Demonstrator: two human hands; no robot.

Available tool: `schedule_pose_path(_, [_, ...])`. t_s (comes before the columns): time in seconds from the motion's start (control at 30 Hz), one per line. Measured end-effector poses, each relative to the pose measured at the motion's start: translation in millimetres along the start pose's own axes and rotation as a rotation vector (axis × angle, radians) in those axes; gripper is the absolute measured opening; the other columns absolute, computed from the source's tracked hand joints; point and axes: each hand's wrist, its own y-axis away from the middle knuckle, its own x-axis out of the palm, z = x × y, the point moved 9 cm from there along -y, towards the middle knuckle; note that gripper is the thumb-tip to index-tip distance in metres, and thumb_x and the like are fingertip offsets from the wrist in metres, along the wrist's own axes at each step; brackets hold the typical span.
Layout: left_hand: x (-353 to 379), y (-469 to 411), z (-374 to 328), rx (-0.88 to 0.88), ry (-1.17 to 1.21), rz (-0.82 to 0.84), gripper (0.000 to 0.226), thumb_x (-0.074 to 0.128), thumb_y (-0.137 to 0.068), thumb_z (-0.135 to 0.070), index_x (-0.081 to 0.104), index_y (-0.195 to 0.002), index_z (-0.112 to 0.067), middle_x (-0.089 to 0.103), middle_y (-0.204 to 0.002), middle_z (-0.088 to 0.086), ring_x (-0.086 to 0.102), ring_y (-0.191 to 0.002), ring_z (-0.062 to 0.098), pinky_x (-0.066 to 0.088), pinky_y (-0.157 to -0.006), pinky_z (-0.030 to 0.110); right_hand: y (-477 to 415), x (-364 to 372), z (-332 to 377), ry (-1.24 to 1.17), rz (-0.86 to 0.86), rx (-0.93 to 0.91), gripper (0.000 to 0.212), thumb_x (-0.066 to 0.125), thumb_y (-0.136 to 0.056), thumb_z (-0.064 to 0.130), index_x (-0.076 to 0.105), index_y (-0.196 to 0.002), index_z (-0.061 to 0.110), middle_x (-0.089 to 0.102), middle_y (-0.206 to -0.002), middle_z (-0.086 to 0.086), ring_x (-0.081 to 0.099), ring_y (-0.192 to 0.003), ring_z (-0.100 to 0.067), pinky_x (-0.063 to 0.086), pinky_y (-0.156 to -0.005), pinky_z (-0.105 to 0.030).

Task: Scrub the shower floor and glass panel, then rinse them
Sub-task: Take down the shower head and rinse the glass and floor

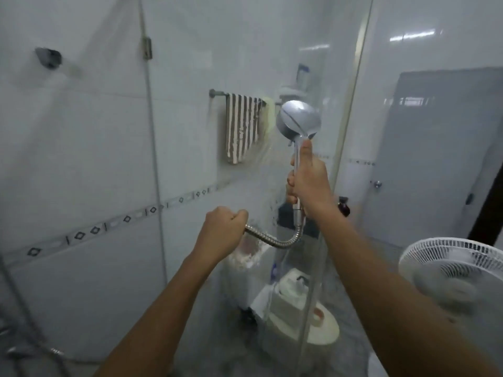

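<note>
The right hand [307,180] is clenched round the handle of the shower head [298,118], thumb laid up along the stem, holding it upright with the chrome back of the round head toward the camera. The left hand [221,229] is fisted round the metal hose [275,240], which curves down out of the handle's base and up into that fist. Both arms reach forward and up from the bottom edge of the view. The head sits close against the glass panel [190,63], near its right edge, and water streaks and blurs the glass just left of and below the head. A metal hinge [147,51] is on the panel's left edge, high up. Through the glass show a striped towel [242,126] hanging on a rail [219,93] and a patterned tile band [81,235] across the white wall; lower down is a toilet [296,303], smeared by the wet glass. Past the panel's right edge stands a grey door [435,148], and a white fan [457,270] cuts in at the right edge of the view, beside the right forearm.
</note>
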Motion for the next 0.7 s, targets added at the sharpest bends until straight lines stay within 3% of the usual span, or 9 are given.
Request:
schedule_pose_path(0.2, [60,52,58,-0.171,-0.078,0.093,0.044,0.053,-0.092,-0.025,0.051,-0.052,-0.007,0.041,-0.045,0.001,0.039,-0.044,0.017,0.031,-0.047,0.028,44,-11,-82,0.068,0.076,0.046,0.055,0.025,-0.099,0.062,0.04,-0.069,0.019,0.031,-0.051,-0.005,0.032,-0.038,-0.017,0.031,-0.039,-0.025])
schedule_pose_path(0.3, [88,74,72,-0.209,-0.097,0.142,0.045,0.053,-0.092,-0.024,0.053,-0.055,0.002,0.04,-0.046,0.003,0.037,-0.045,0.016,0.028,-0.045,0.026,61,-19,-112,0.103,0.138,0.105,0.051,0.026,-0.099,0.063,0.044,-0.074,0.022,0.037,-0.049,0.0,0.036,-0.035,-0.013,0.033,-0.038,-0.025])
schedule_pose_path(0.5, [122,99,78,-0.254,-0.142,0.159,0.048,0.056,-0.091,-0.019,0.04,-0.046,-0.008,0.036,-0.048,0.008,0.032,-0.041,0.011,0.025,-0.044,0.025,77,-42,-127,0.148,0.186,0.126,0.048,0.026,-0.1,0.06,0.047,-0.082,0.021,0.036,-0.058,-0.008,0.036,-0.039,-0.014,0.034,-0.035,-0.025])
schedule_pose_path(0.7, [150,115,73,-0.263,-0.126,0.2,0.049,0.055,-0.089,-0.027,0.05,-0.051,0.002,0.036,-0.047,0.008,0.033,-0.037,0.007,0.027,-0.045,0.025,85,-55,-145,0.253,0.279,0.181,0.06,0.023,-0.098,0.064,0.052,-0.095,0.011,0.042,-0.059,-0.005,0.041,-0.039,-0.012,0.04,-0.039,-0.025])
